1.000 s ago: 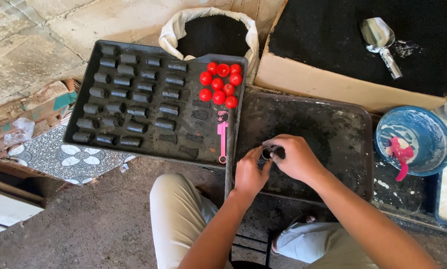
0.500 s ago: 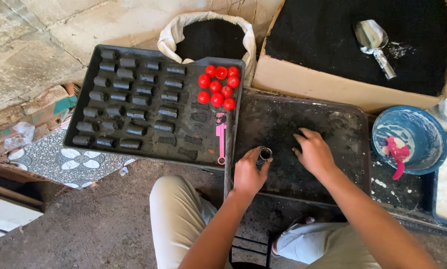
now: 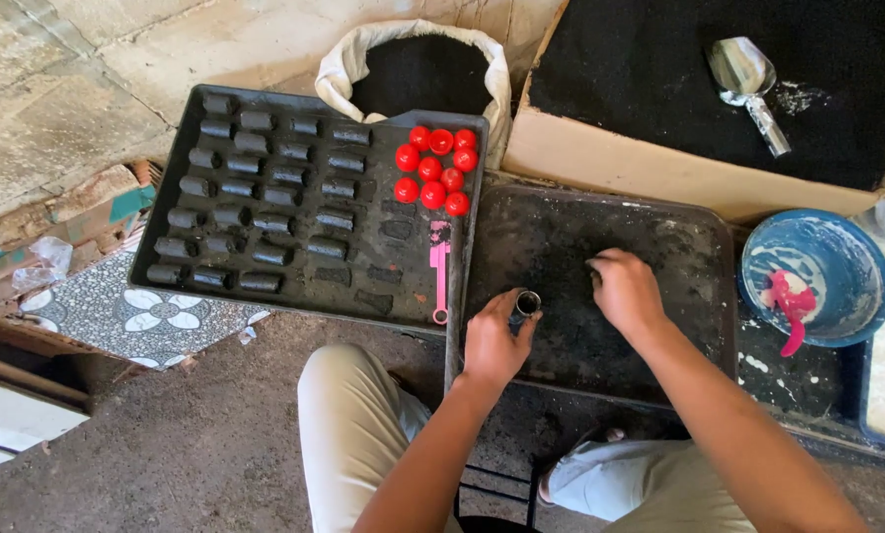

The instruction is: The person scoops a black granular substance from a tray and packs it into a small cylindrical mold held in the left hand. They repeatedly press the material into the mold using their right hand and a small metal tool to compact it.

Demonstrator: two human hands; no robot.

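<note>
My left hand point(image 3: 492, 341) has its grip clenched around a small tube point(image 3: 527, 302), upright on the dark tray point(image 3: 679, 237). My right hand point(image 3: 625, 288) pinches black powder just beside it. Left of the tray sit rows of black cylinders point(image 3: 255, 197), red caps point(image 3: 435, 168) and a pink tool point(image 3: 440, 271).

Near centre: the left hand point(image 3: 492, 342) grips a small tube point(image 3: 527, 302) upright at the near left of the work tray point(image 3: 679, 237); the right hand point(image 3: 625, 289) rests on that tray, just right of the tube.
Left: the mould tray point(image 3: 166, 212) carries rows of cylinders point(image 3: 255, 188), with round caps point(image 3: 434, 170) at its far right corner and a spatula point(image 3: 440, 276) near its right edge.
Far: the sack point(image 3: 348, 64) stands behind the mould tray; the box point(image 3: 600, 158) to its right holds powder and a scoop point(image 3: 748, 84).
Right: the bowl point(image 3: 837, 247) sits right of the work tray.
</note>
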